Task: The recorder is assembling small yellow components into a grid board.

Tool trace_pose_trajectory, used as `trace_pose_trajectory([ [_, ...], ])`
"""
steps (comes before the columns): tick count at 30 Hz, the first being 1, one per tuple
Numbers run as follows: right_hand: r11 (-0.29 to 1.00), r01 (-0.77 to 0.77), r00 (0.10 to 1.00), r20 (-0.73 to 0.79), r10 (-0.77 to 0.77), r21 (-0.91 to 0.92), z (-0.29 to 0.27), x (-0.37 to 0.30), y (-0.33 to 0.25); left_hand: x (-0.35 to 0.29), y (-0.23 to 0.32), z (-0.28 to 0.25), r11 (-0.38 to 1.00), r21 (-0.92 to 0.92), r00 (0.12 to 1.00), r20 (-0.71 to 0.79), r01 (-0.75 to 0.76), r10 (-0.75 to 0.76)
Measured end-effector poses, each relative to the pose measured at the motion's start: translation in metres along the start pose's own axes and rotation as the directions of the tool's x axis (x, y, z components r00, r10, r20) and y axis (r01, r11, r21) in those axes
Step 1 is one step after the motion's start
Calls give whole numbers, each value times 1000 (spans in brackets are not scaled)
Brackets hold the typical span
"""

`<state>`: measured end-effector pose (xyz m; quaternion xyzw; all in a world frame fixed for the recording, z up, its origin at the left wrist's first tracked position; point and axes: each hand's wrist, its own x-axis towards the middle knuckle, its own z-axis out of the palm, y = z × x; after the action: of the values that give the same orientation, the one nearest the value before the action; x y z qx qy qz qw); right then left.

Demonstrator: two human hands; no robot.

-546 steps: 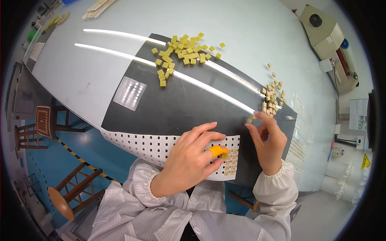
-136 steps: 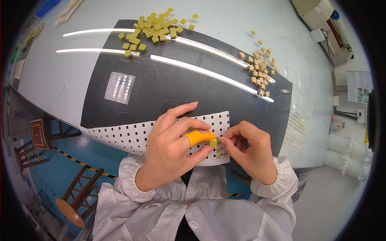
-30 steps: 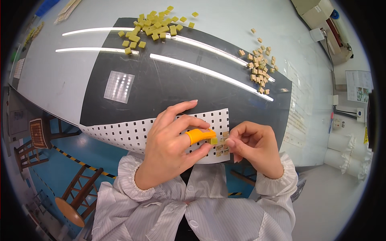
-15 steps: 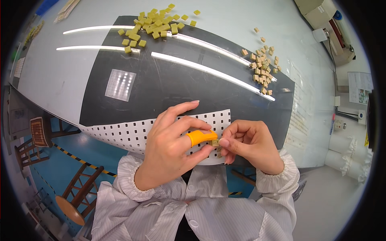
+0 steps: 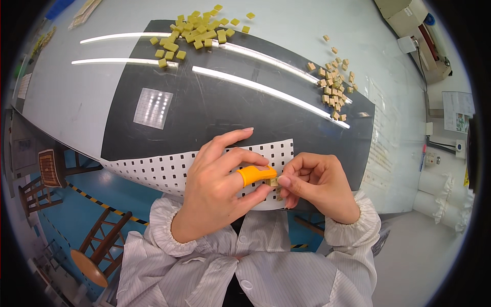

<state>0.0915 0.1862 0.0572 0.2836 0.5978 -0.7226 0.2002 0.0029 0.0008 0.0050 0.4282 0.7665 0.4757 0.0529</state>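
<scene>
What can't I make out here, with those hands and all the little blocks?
All in the head view:
Small block at the left hand: partly covered by the orange finger sleeve and fingers.
Anything pinched by the right hand: hidden behind its own thumb and fingers.
White perforated sheet: its middle is covered by the left hand.
Pale bundle, upper left: cut off by the top edge.

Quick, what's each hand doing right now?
Left hand: closed, holding a small, yellowish, square-faced block.
Right hand: closed in a pinch beside it; whether it holds anything cannot be told.
</scene>
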Motion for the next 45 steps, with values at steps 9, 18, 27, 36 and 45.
trace_pose_trajectory([
  [9,995,16,1000,12,-15,-98,4,1,-3,1,0,1,1000,17,1000,-5,-5,5],
  [18,869,264,962,47,-270,-420,-3,-1,1,0,1,2,1000,7,1000,-8,-5,5],
  [27,615,286,765,-211,-608,-734,7,-18,27,0,1,0,999,42,1000,18,-23,22],
  [36,442,318,746,-67,-663,-838,17,-25,41,-1,0,0,999,44,1000,19,-20,19],
  [45,692,362,863,-56,-502,-624,4,-22,21,0,0,-1,999,30,999,32,-18,17],
])
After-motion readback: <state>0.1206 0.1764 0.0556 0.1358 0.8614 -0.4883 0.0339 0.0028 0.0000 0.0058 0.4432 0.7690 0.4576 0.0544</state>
